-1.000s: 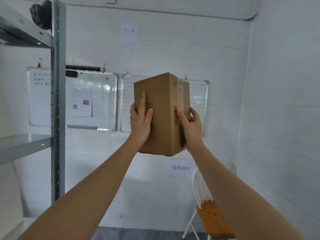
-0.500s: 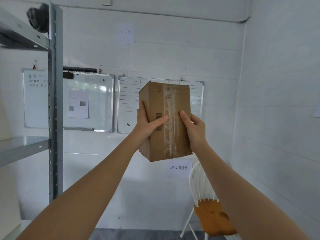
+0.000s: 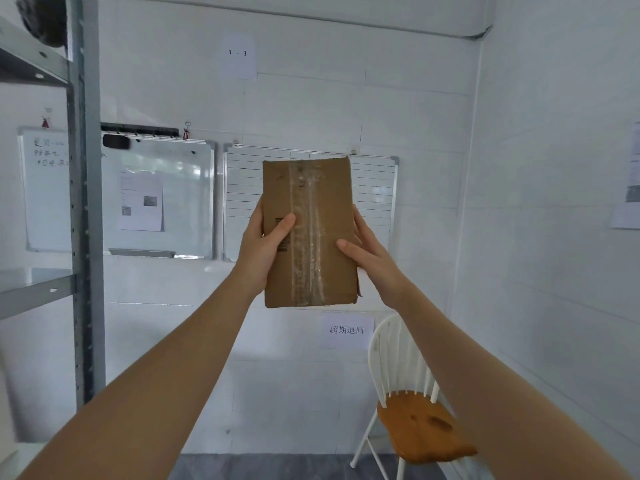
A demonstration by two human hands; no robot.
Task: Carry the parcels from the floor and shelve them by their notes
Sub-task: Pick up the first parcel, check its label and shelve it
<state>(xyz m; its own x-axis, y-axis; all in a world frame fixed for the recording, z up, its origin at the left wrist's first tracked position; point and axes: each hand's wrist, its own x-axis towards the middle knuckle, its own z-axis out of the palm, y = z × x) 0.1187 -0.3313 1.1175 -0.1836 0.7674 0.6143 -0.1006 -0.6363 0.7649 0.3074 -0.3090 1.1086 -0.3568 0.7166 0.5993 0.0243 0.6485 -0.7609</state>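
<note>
A white tiled wall (image 3: 311,109) filled the view, with a grey metal shelf rack (image 3: 83,202) standing at nine o'clock. Two whiteboards hung side by side on the wall: a glossy one (image 3: 162,199) partly behind the rack post, with a printed sheet stuck on it, and a ruled one (image 3: 377,188) just to its right. At five o'clock stood a white chair (image 3: 412,407) with an orange-brown seat. A paper sign (image 3: 346,330) with printed characters was on the wall just above the chair, and a small paper note (image 3: 239,55) reading "1 - 3" sat at twelve o'clock.

At the centre, a brown cardboard parcel (image 3: 308,233) was held upright in the air in front of the ruled board, its taped seam facing the camera. The left hand (image 3: 265,247) gripped its left edge, thumb across a barcode. The right hand (image 3: 369,258) gripped its right edge, thumb on the front face.
</note>
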